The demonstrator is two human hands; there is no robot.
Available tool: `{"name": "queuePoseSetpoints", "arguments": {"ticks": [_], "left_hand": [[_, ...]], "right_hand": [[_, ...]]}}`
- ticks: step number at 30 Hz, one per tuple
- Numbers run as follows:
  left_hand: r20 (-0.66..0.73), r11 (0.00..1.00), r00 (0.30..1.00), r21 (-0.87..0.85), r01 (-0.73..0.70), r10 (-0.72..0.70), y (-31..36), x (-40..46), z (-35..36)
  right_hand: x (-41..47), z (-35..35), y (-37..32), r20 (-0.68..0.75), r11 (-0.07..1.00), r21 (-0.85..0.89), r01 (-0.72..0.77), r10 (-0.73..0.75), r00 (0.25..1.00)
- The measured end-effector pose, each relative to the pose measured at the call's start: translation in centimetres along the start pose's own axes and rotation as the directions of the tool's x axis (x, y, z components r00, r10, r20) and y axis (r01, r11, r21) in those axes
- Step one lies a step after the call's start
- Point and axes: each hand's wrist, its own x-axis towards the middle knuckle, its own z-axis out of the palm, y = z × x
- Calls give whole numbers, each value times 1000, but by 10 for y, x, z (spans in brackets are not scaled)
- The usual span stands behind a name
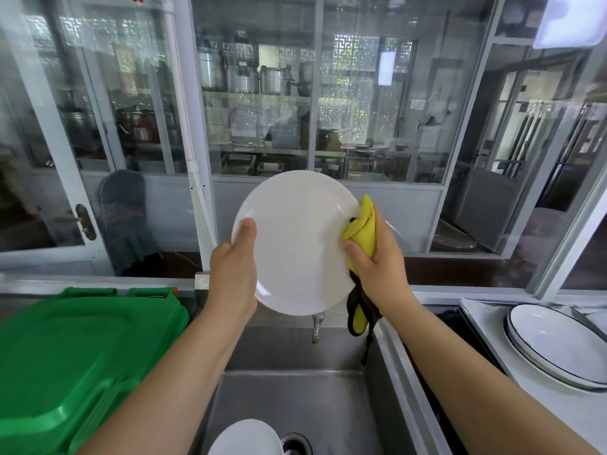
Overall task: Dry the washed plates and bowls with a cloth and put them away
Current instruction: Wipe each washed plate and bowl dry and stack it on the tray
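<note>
A round white plate is held up above the steel sink, its face tilted toward me. My left hand grips its left rim, thumb on the front. My right hand grips a yellow cloth with a dark edge against the plate's right rim; the cloth's lower end hangs down below the hand. Another white plate lies in the sink bottom near the drain. Two white dishes with dark rims are stacked on the counter at right.
A green plastic bin lid fills the left side beside the sink. A tap spout hangs behind the held plate. Glass partition windows stand close behind the sink. The white counter runs along the right.
</note>
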Motion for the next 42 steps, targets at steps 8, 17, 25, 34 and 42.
{"name": "queuePoseSetpoints", "arguments": {"ticks": [8, 17, 25, 34, 42], "left_hand": [[-10, 980, 991, 146, 133, -133, -24, 9, -6], [197, 917, 904, -46, 395, -380, -4, -21, 13], [62, 862, 889, -220, 456, -454, -11, -27, 20], [193, 937, 959, -240, 253, -210, -22, -17, -1], [176, 987, 983, -142, 78, -53, -29, -26, -2]], "right_hand": [[-8, 8, -7, -144, 920, 317, -229, 285, 948], [-33, 12, -4, -279, 861, -375, 344, -458, 844], [-62, 30, 20, -33, 516, -523, 679, -808, 588], [-80, 29, 31, -40, 907, -212, 364, -380, 924], [-30, 26, 10, -60, 875, -460, 153, -203, 977]]}}
